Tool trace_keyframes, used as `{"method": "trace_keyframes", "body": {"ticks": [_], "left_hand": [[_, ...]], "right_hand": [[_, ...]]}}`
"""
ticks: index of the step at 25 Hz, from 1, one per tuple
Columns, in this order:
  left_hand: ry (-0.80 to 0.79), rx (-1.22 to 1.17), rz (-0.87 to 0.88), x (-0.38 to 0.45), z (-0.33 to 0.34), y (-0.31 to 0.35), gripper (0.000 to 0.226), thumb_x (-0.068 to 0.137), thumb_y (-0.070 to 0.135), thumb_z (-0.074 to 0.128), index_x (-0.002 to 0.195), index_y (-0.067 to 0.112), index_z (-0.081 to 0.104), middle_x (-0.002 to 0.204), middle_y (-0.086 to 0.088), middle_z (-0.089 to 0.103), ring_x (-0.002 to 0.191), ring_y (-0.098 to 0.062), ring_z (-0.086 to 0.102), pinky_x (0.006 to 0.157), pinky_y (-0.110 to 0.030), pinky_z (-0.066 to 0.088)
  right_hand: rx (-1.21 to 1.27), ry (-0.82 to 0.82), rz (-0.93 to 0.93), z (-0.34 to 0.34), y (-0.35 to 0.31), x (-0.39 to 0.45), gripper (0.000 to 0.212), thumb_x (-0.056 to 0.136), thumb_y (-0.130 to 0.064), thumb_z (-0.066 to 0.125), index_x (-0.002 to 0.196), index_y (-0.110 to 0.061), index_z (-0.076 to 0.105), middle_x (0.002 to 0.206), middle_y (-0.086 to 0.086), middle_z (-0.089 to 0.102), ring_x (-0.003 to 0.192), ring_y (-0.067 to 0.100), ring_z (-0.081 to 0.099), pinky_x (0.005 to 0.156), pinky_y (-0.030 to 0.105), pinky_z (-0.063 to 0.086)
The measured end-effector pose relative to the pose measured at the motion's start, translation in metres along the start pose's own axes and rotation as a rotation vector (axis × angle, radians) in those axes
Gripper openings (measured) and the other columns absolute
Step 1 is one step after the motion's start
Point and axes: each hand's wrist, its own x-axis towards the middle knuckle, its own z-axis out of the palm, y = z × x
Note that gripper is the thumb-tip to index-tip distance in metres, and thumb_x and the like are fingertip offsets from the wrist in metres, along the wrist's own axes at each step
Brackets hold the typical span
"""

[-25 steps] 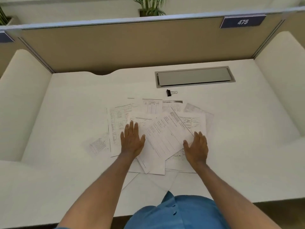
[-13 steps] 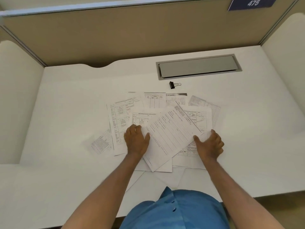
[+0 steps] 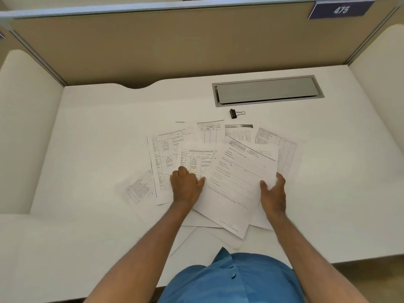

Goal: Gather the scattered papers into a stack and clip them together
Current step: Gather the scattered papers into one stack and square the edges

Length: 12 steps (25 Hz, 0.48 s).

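Several printed papers [image 3: 238, 178] lie fanned and overlapping on the white desk [image 3: 98, 138]. The top sheet is a tilted form. One smaller sheet [image 3: 141, 189] pokes out at the left. My left hand [image 3: 185, 186] rests on the left part of the pile, fingers curled, thumb against the top sheet's left edge. My right hand [image 3: 274, 193] grips the right edge of the top sheets, thumb on top and fingers behind. A black binder clip [image 3: 236, 113] lies apart on the desk, just beyond the papers.
A grey cable hatch [image 3: 266, 90] is set into the desk behind the clip. Tan partition walls [image 3: 153, 47] close off the back and cream panels the sides. A blue label reading 475 [image 3: 341, 9] hangs at the top right.
Both hands went from lying flat on the papers to curling. The right hand slid out to the right edge and took hold of the top sheets. The camera moved closer.
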Motion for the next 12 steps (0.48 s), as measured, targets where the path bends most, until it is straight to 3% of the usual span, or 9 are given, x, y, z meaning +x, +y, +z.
{"method": "trace_keyframes", "body": {"ticks": [2,5,9,12], "left_hand": [[0.013,-0.171,-0.035,-0.004,-0.002,-0.002,0.037,0.094,0.048,0.066,0.087,0.014,0.077,0.139,-0.008,0.049,0.128,-0.029,0.040,0.111,-0.042,0.039],[0.053,-0.443,-0.157,-0.006,-0.016,-0.001,0.037,0.094,0.035,0.072,0.122,0.012,0.067,0.153,-0.011,0.036,0.143,-0.031,0.029,0.115,-0.041,0.035],[0.032,-0.810,-0.328,0.006,-0.029,0.000,0.050,0.095,0.025,0.072,0.141,0.014,0.055,0.144,-0.009,0.051,0.132,-0.029,0.052,0.112,-0.041,0.045],[-0.085,-0.981,-0.399,0.009,-0.031,-0.002,0.053,0.096,0.025,0.070,0.145,0.017,0.051,0.124,0.000,0.064,0.118,-0.031,0.064,0.102,-0.044,0.054]], "right_hand": [[0.025,-0.011,0.006,-0.002,-0.002,-0.004,0.058,0.101,-0.018,0.058,0.152,-0.024,0.032,0.148,0.009,0.054,0.130,0.033,0.055,0.101,0.042,0.045],[0.135,-0.038,0.013,0.000,-0.002,-0.008,0.055,0.102,-0.008,0.055,0.151,-0.026,0.037,0.147,0.010,0.053,0.133,0.029,0.053,0.104,0.036,0.042],[0.180,-0.122,0.003,0.005,-0.001,-0.018,0.055,0.104,-0.008,0.050,0.153,-0.030,0.036,0.151,0.009,0.050,0.137,0.025,0.049,0.113,0.037,0.040],[0.213,-0.192,-0.006,0.009,-0.006,-0.024,0.054,0.104,-0.010,0.046,0.153,-0.032,0.037,0.145,0.003,0.056,0.129,0.022,0.055,0.109,0.037,0.044]]}}
